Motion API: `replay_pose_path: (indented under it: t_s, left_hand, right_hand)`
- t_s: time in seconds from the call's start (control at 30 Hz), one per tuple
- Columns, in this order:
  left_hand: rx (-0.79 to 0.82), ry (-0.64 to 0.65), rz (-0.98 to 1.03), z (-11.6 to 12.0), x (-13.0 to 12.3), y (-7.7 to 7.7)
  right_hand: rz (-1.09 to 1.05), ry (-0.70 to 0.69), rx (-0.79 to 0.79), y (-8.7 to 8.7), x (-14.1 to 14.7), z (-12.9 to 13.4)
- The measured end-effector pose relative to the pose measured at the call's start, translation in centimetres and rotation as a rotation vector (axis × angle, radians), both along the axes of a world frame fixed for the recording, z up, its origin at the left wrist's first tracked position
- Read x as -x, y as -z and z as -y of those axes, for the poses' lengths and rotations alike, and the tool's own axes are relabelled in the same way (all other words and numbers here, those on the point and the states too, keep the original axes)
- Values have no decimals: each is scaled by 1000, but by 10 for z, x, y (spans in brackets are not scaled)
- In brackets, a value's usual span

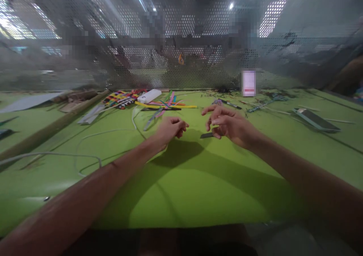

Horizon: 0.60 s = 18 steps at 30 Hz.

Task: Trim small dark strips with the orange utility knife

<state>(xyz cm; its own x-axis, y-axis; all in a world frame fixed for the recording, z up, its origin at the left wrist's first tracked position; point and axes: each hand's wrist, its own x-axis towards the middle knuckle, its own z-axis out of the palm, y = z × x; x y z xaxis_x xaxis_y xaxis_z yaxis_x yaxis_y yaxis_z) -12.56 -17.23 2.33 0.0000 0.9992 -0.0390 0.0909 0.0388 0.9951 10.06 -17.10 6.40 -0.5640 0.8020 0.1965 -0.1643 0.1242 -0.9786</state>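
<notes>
My left hand [171, 129] hovers just over the green tabletop [181, 195], fingers curled in and thumb pressed to the forefinger. Whatever might be in that pinch is too small to make out. To its right, my right hand [231, 124] is raised with its fingers bent and spread apart, and nothing shows between them. A short dark flat strip [206, 135] shows by its lower fingertips; whether they touch it I cannot tell. Beyond my hands lie crossed coloured strips [168, 105], yellow, pink, blue and grey. Left of these is a multicoloured woven piece [120, 99].
A white device [150, 96] trails a white cable [106, 130] across the left side. A wooden pole [53, 125] lies at left. A phone-like slab [316, 120] lies at right, a pen [231, 104] behind my right hand. Perforated metal mesh [187, 72] closes off the back.
</notes>
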Motion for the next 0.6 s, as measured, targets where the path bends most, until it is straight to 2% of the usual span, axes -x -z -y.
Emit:
replay_pose_path:
  t_s: [0.13, 0.23, 0.3, 0.43, 0.6]
  left_hand:
    - [-9, 215, -98, 5, -2, 0]
    - [-87, 387, -246, 9, 0, -4]
    - [-195, 458, -380, 12, 1, -6]
    - [-434, 503, -608, 18, -2, -9]
    - [-561, 502, -755, 21, -6, -7]
  right_hand:
    - [-18, -76, 124, 0, -1, -3]
    - [-59, -3, 149, 4, -2, -6]
    - [-78, 48, 159, 6, -2, -8]
    - [-82, 88, 157, 8, -2, -10]
    - [-68, 56, 175, 11, 1, -8]
